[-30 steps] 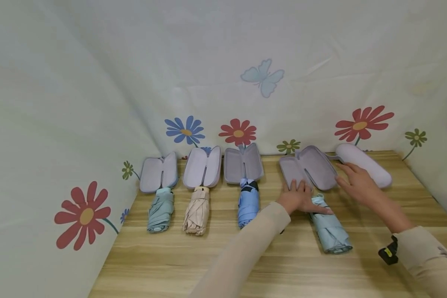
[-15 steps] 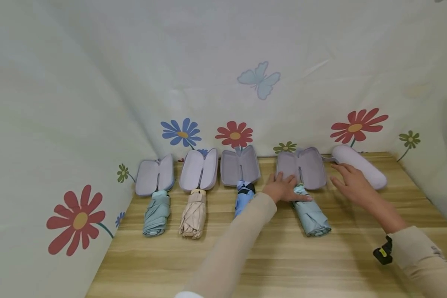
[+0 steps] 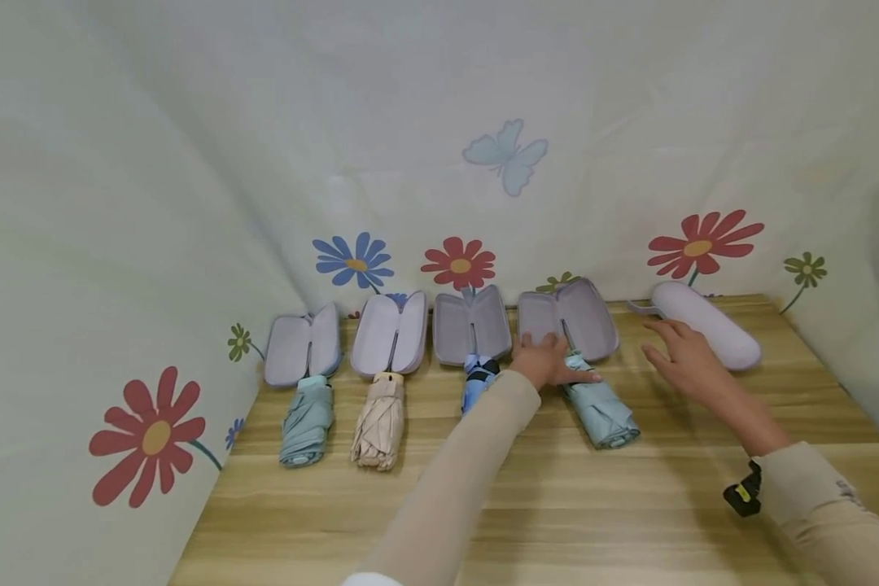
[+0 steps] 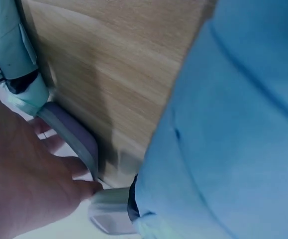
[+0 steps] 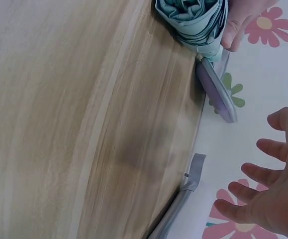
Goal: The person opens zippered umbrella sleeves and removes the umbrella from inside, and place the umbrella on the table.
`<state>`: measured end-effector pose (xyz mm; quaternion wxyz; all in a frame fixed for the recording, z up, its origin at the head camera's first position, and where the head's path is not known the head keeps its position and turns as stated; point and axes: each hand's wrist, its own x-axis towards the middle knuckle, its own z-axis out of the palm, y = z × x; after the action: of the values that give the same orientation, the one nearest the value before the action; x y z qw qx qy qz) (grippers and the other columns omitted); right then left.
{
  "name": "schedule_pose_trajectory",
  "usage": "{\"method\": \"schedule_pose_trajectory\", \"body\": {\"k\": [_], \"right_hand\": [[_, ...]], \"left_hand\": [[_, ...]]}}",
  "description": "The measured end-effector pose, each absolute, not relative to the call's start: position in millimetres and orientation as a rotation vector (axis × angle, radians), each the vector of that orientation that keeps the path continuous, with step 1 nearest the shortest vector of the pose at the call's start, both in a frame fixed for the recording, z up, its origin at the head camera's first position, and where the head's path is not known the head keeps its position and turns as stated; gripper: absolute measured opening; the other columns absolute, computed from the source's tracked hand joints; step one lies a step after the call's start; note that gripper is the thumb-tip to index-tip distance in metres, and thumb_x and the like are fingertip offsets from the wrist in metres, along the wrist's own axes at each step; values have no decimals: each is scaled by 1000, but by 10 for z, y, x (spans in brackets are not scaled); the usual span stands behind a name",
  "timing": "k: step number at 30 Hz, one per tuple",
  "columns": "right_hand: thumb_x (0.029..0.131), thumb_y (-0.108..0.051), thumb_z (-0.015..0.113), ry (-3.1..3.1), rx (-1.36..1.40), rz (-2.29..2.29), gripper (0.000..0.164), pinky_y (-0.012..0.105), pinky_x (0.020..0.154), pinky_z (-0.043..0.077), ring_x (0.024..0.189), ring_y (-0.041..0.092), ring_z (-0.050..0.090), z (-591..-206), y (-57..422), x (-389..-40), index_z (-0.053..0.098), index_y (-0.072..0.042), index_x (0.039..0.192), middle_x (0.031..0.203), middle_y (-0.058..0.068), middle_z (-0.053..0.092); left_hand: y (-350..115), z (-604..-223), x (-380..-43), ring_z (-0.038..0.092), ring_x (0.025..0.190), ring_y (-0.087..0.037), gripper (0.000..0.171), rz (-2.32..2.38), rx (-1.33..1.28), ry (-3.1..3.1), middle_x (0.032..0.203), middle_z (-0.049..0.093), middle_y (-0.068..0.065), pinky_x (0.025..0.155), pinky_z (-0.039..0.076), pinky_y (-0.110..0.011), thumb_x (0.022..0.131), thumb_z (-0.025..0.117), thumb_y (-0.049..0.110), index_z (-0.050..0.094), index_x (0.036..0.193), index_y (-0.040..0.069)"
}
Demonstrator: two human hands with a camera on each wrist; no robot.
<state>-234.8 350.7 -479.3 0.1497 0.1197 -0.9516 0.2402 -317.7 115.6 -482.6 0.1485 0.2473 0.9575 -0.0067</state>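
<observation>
My left hand lies with fingers spread over the lower left of an unzipped lilac case. Its thumb reaches across the top of a folded pale-teal umbrella, which lies in front of that case. The left wrist view shows the fingers over the case's rim. My right hand hovers between this case and a closed lilac case, holding nothing. In the right wrist view its fingers are apart, near the grey strap of the closed case.
Left of my hands, three more unfolded lilac cases stand in a row by the back wall. Before them lie a green umbrella, a beige umbrella and a blue umbrella. A flower-printed cloth borders the wooden table.
The unzipped case and its pale-teal umbrella have slid left with my left hand, closer to the blue umbrella's case. My right hand has drawn away from the case's right side.
</observation>
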Motion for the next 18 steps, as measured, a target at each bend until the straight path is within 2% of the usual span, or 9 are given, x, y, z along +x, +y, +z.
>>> {"method": "schedule_pose_trajectory", "body": {"k": [8, 11, 14, 18], "right_hand": [[102, -14, 57, -2741, 301, 696, 44, 71, 99, 35, 121, 61, 44, -4815, 3486, -2339, 51, 13, 136, 134, 42, 47], [103, -15, 57, -2740, 296, 706, 44, 71, 99, 35, 120, 61, 44, -4828, 3487, -2342, 50, 13, 136, 134, 42, 47], [103, -16, 57, -2739, 296, 711, 44, 71, 99, 34, 121, 61, 44, -4851, 3497, -2344, 50, 12, 137, 134, 43, 47], [103, -15, 58, -2734, 270, 708, 44, 72, 99, 32, 121, 62, 42, -4871, 3526, -2325, 50, 12, 136, 133, 43, 46]], "left_hand": [[1265, -4850, -3135, 38, 147, -31, 108, -356, 613, 2810, 164, 33, 3, 117, 28, -58, 77, 18, 98, 33, 160, 31], [1300, -4836, -3131, 39, 146, -29, 110, -434, 567, 2793, 165, 30, 4, 117, 30, -56, 76, 15, 99, 33, 160, 31], [1288, -4798, -3129, 37, 147, -29, 109, -433, 562, 2774, 165, 29, 4, 117, 30, -56, 76, 17, 99, 32, 160, 32], [1222, -4741, -3152, 36, 147, -31, 100, -325, 648, 2754, 165, 30, 4, 116, 30, -56, 80, 27, 96, 34, 160, 35]]}}
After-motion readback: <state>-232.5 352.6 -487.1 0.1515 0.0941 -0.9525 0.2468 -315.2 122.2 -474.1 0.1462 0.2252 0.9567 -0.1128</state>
